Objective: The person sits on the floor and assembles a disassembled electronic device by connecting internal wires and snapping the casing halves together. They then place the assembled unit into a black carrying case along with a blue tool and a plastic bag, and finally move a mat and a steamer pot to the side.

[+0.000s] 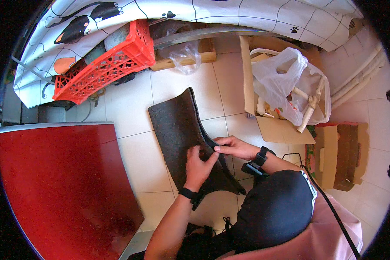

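A dark brown-black folded sheet, curved and with rough-looking layered edges, is held over the tiled floor in front of me. My right hand pinches its right edge, thumb on top, at the gap between the layers. Lower on the same sheet, my left hand has bent fingers pressed against the upper face, and its thumb reaches toward the right hand's thumb. The left fingertips are partly hidden. Dark bands circle both wrists, with a small device at the right one.
A red panel stands on the left. Behind it is a red plastic crate under a patterned cloth. At the right, a cardboard box holds a white plastic bag; another opened carton lies nearer. My knee is close by.
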The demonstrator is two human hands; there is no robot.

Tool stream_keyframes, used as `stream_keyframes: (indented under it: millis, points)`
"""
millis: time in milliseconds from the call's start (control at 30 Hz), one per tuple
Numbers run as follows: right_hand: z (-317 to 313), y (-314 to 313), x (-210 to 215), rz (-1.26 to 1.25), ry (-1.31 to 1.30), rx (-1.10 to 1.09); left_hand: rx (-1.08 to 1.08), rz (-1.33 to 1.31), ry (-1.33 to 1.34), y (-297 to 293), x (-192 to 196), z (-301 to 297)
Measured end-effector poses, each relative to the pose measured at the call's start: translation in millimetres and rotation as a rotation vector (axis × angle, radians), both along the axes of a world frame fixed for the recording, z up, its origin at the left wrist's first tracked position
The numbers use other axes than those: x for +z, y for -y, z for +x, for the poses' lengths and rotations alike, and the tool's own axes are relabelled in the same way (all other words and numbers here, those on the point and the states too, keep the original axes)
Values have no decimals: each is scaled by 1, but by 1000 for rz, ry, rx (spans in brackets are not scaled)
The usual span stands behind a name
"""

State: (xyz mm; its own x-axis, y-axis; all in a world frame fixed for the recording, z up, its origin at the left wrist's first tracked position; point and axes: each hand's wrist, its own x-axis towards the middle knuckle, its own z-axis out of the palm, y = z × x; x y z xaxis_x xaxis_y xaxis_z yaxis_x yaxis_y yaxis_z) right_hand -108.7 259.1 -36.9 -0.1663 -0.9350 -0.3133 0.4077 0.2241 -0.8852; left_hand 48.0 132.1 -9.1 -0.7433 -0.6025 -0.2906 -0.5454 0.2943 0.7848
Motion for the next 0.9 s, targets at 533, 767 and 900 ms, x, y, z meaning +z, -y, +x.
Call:
stream_keyframes:
  millis: [533,767,900]
  points:
    - [-33,-19,-56,381,-642,-261,454,402,536,226,63,163]
    - [-34,-20,-80,485,-923,-276,394,329,615,250,72,183]
    - [-35,-19,-75,465,-869,-306,402,338,485,251,72,184]
